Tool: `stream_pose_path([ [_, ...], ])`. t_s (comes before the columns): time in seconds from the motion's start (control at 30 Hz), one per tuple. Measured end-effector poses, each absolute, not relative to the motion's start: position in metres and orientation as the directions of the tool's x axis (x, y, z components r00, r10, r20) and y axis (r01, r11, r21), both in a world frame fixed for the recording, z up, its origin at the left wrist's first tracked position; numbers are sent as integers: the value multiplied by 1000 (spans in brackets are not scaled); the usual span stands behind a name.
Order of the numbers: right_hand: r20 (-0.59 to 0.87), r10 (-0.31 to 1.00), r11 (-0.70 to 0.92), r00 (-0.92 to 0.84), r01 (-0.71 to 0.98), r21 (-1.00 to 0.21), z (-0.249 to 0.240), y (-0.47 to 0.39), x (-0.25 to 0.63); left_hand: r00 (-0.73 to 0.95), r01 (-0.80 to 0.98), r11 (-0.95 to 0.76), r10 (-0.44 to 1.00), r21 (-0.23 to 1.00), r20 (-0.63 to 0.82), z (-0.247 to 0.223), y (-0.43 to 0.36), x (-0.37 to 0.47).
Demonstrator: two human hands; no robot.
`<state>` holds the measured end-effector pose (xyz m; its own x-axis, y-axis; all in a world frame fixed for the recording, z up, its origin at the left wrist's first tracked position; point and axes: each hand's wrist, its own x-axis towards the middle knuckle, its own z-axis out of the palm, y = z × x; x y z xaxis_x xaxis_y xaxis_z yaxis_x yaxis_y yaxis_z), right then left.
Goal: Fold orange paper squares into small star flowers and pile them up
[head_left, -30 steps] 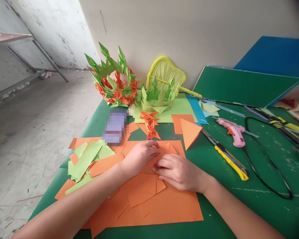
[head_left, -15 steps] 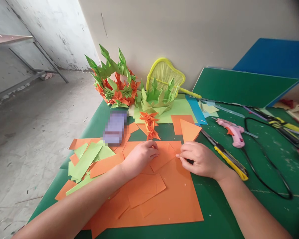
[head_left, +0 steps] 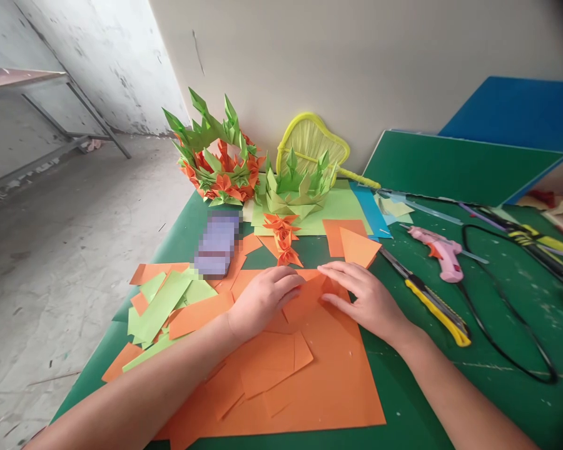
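Orange paper sheets (head_left: 328, 387) lie in front of me, with several smaller cut pieces on them. My left hand (head_left: 267, 297) rests on a small orange piece (head_left: 304, 300) near the top of the big sheet; its fingers are bent together, their tips partly hidden. My right hand (head_left: 363, 300) is just right of that piece, its thumb and fingers spread, with nothing seen between them. Beyond the hands stand orange folded flowers (head_left: 283, 234) joined in a short row. An orange folded piece (head_left: 360, 247) lies past my right hand.
Behind are a green and orange paper crown (head_left: 220, 169) and a light green one (head_left: 298, 190). Paper scraps (head_left: 162, 306) and a blurred phone-like object (head_left: 217, 244) lie left. To the right are a yellow cutter (head_left: 436, 312), a pink glue gun (head_left: 443, 250) and its black cable.
My right hand has opened its fingers and reached slightly left and forward over the small orange piece. My left hand has stayed nearly in place. The view has shifted slightly.
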<state>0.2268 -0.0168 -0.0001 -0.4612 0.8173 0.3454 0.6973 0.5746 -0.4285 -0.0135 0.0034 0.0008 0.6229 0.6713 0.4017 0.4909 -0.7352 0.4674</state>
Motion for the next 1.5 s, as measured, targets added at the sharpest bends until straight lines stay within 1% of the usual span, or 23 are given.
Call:
stream_pose_path([
  [0.2,487,768,620,-417,675,-400,-1,-15,226,543,494,-674,733,549,410,-2,6,-14],
  [0.27,516,759,625,-397,668,-404,1,-16,225,535,487,-681,727,546,430,-1,6,-14],
  [0.4,566,721,667,-401,624,-407,7,-20,223,546,497,-750,661,436,515,2,6,-15],
  [0.5,651,639,722,-410,612,-322,13,-24,224,542,502,-778,624,379,562,6,4,-16],
  [0.57,669,582,765,-462,591,-256,15,-25,226,563,489,-804,587,338,582,8,2,-16],
  [0.63,605,567,797,-559,558,-232,14,-26,228,611,481,-826,556,294,564,9,0,-16],
  [0.7,493,582,808,-647,532,-254,10,-24,229,675,474,-835,549,280,493,9,0,-17],
  [0.77,405,608,794,-683,530,-299,5,-23,230,722,474,-825,565,309,399,7,0,-17],
  [0.87,347,650,758,-676,545,-358,2,-21,230,758,471,-801,582,369,295,5,2,-17],
  [0.97,321,682,725,-658,549,-416,5,-22,228,790,443,-811,555,382,262,6,3,-19],
  [1.1,331,716,688,-614,543,-481,7,-21,224,807,411,-830,524,377,272,8,7,-23],
  [1.23,356,768,637,-532,582,-505,3,-19,219,774,496,-786,593,369,221,11,10,-25],
  [1.33,344,806,591,-482,626,-509,0,-19,217,743,550,-743,644,382,184,13,10,-25],
  [1.5,322,854,520,-409,690,-503,-1,-20,213,620,642,-582,777,499,108,15,8,-22],
])
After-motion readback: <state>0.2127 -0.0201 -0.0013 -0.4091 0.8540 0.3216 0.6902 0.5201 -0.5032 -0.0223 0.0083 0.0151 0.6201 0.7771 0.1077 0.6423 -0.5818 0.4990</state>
